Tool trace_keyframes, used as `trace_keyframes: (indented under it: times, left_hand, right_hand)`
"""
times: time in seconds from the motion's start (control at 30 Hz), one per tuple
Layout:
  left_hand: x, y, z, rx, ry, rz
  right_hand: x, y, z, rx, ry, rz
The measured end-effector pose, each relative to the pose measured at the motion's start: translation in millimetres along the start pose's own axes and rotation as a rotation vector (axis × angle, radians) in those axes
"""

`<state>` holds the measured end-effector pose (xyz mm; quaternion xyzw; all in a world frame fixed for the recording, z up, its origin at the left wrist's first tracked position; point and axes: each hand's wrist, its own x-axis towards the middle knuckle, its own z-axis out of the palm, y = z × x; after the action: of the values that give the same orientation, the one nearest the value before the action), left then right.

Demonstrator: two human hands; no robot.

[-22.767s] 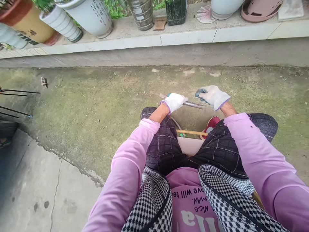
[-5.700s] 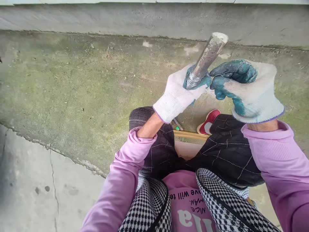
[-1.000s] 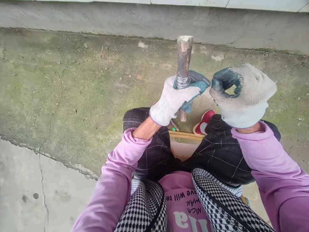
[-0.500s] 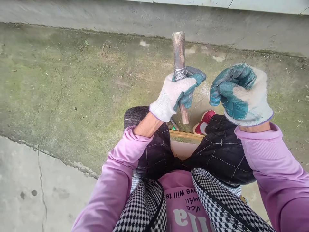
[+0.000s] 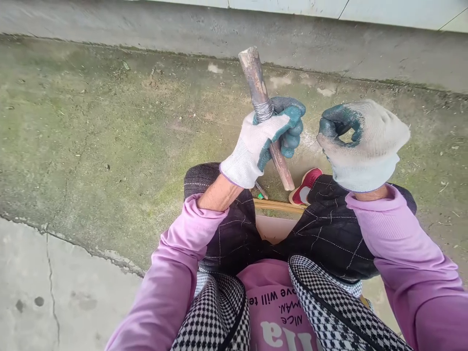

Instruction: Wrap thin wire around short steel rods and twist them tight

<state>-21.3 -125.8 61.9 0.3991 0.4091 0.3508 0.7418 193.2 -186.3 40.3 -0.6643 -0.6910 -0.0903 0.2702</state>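
Observation:
My left hand [image 5: 272, 134], in a white glove with a blue-green coated palm, is closed around a short wooden stick [image 5: 254, 78]. The stick tilts, its upper end leaning left. Several turns of thin grey wire [image 5: 263, 110] are wound about it just above my thumb. Off to the right, my right hand [image 5: 363, 141] wears a matching glove and pinches thumb against forefinger, the fingers curled into a ring. Thin wire runs faintly between the hands; its end in the right pinch is hidden.
Mossy ground [image 5: 109, 136] lies around, with a concrete ledge [image 5: 183, 34] ahead and cracked paving [image 5: 73, 282] at lower left. Between my knees are a wooden bar [image 5: 280, 206], a thin dark rod with a green tip [image 5: 261, 191], and a red shoe [image 5: 306, 185].
The stick has tipped from nearly upright to leaning left at the top. My right hand has turned over, showing more of the glove's white back, and its fingers now form a ring.

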Motion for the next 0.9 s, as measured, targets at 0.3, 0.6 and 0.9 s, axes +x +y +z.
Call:
trace_keyframes:
  times: [0.3,0.6,0.9]
  left_hand:
    - [-1.0,4.4,-9.2,0.077,-0.114,-0.17]
    - [-4.5,-4.7,4.4,0.208,0.058,0.011]
    - [-10.6,6.3,-19.5,0.797,-0.095,0.312]
  right_hand:
    - [-8.4,-7.3,6.4,0.129,0.15,-0.116]
    - [-11.9,-10.1,-6.0,0.462,-0.101,0.166]
    - [5.4,-7.0,19.3,1.072,-0.229,0.538]
